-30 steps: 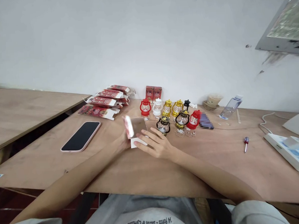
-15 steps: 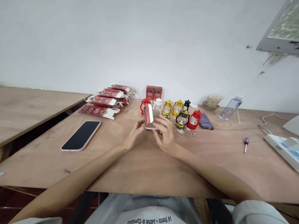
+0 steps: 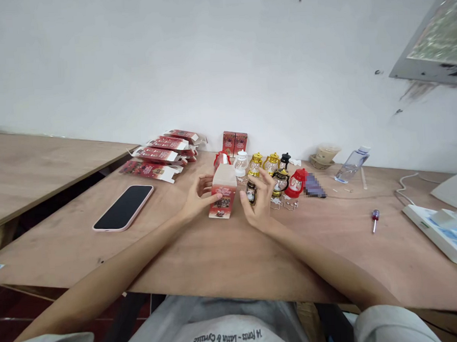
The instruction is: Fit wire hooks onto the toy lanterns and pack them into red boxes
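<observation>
A red printed cardboard box stands upright on the table, its pale top flap raised. My left hand grips its left side, with the thumb across the printed front. To the right of the box, my right hand is apart from it, thumb and fingers spread. A small dark lantern shows in the gap between that thumb and fingers; I cannot tell whether they touch it. Behind the hands stand a white lantern, gold lanterns, a black-and-gold lantern and a red lantern.
Flattened red boxes are stacked at the back left, and two closed boxes stand by the wall. A phone lies on the left. On the right are a water bottle, a screwdriver and a power strip.
The box has come down and turned so its printed front faces me, standing on the table. My right hand has let go of it and moved right.
</observation>
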Available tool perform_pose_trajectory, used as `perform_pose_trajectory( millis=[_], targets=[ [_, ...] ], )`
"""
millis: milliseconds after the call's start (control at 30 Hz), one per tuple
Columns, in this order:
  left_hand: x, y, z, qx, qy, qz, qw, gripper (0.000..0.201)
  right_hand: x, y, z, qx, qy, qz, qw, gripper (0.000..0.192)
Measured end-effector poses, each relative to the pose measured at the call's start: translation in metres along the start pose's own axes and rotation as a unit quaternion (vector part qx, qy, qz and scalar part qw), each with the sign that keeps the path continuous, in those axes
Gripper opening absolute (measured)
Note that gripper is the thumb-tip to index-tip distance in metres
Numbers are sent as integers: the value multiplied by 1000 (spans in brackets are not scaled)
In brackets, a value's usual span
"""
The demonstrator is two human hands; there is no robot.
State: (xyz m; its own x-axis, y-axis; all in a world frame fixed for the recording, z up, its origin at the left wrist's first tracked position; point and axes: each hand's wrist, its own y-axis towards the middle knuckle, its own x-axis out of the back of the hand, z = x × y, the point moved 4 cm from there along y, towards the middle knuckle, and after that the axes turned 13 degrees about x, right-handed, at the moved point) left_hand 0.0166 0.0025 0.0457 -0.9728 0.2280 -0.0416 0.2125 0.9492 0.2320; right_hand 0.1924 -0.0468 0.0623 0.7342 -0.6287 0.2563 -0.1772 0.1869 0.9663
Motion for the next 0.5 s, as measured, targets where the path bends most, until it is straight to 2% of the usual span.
perform_pose_trajectory(
  millis=[67,133,300,400,500],
  targets=[
    [6,3,-1,15,-13,7,1000,51,-4,-5,-14,-62,-50,3,997,47],
    [10,7,1,29,-36,14,999,51,-10,-11,-27,-108,-74,38,991,53],
    [12,13,20,109,-122,72,984,57,-22,-24,-51,-176,9,148,973,56],
    [13,15,30,143,-161,91,972,56,-20,-23,-56,-189,59,119,973,57],
    [14,15,34,151,-171,113,967,49,-9,-9,-63,-221,91,20,971,64]
  ],
)
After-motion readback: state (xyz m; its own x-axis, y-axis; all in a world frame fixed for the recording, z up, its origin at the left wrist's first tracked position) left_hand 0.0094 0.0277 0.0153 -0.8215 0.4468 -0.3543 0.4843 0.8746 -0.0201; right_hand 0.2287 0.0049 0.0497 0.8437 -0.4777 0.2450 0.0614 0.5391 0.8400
